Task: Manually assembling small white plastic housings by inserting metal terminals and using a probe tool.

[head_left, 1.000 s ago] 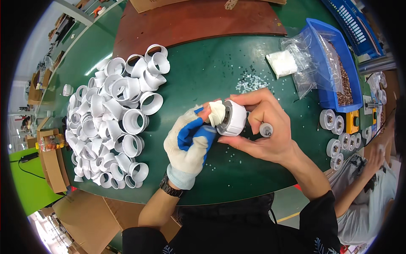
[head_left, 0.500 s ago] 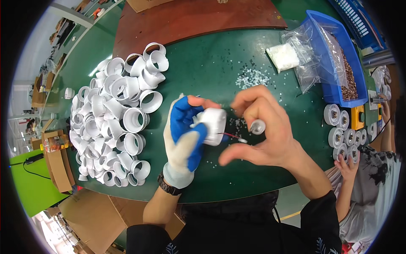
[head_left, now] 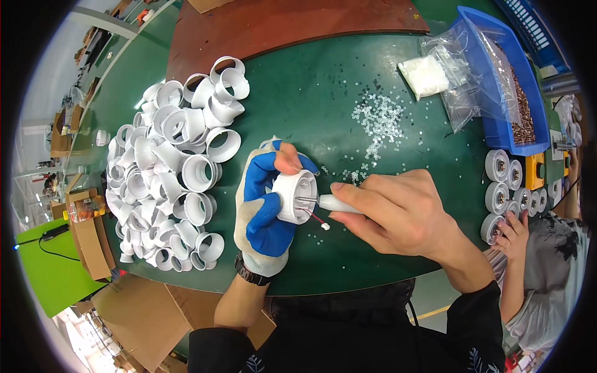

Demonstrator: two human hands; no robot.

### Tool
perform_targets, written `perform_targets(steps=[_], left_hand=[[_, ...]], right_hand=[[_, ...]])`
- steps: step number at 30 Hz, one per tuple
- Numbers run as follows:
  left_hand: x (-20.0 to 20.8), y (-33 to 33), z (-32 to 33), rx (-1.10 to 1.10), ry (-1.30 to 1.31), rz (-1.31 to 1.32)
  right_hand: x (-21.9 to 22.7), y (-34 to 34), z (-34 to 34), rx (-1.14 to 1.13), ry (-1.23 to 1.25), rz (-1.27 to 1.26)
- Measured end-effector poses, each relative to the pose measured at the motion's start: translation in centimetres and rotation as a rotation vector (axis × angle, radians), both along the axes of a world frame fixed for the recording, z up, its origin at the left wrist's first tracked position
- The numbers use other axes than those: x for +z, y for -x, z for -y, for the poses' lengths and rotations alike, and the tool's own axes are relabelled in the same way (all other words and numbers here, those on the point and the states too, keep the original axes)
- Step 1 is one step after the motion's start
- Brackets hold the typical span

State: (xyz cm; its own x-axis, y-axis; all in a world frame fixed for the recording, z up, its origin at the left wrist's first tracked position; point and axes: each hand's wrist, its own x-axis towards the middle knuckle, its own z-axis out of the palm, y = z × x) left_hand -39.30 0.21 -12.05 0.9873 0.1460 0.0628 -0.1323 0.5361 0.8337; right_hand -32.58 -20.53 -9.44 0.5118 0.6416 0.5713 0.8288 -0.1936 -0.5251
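Observation:
My left hand (head_left: 264, 205) wears a white glove with blue coating, some fingertips bare. Its fingers wrap round a round white plastic housing (head_left: 287, 202), its open side facing right. A thin red and dark wire with a small white plug hangs from the housing's edge. My bare right hand (head_left: 404, 214) grips a white-handled screwdriver (head_left: 339, 204) between thumb and fingers. The metal shaft points left and reaches inside the housing; its very tip cannot be made out.
Many white plastic elbow-shaped tubes (head_left: 165, 161) are heaped at left. Tiny clear rings (head_left: 380, 118) lie scattered beyond my hands. A plastic bag of white pieces (head_left: 424, 76) lies by a blue bin (head_left: 538, 146) of copper-coloured parts. At right, a co-worker's hand (head_left: 513, 236) touches round white units (head_left: 496, 196).
My right hand has turned and closed in on the housing, bringing the screwdriver's shaft into it. My left hand has turned the housing so its open side faces the screwdriver.

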Motion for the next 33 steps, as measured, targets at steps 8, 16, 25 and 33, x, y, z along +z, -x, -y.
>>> perform_targets(steps=[8, 16, 25, 33], left_hand=[[0.9, 0.8, 1.7, 0.027, -0.405, -0.048], [3.5, 0.7, 1.9, 0.158, -0.541, -0.087], [6.7, 0.8, -1.5, 0.324, -1.333, 0.031], [8.3, -2.9, -7.0, 0.392, -2.271, 0.044]], right_hand=[[0.0, 0.5, -0.9, -0.005, 0.035, 0.005], [-1.3, -1.6, 0.1, 0.028, -0.028, -0.160], [-0.8, 0.0, -0.4, 0.081, -0.145, -0.237], [-0.9, 0.0, -0.7, 0.105, -0.300, -0.421]])
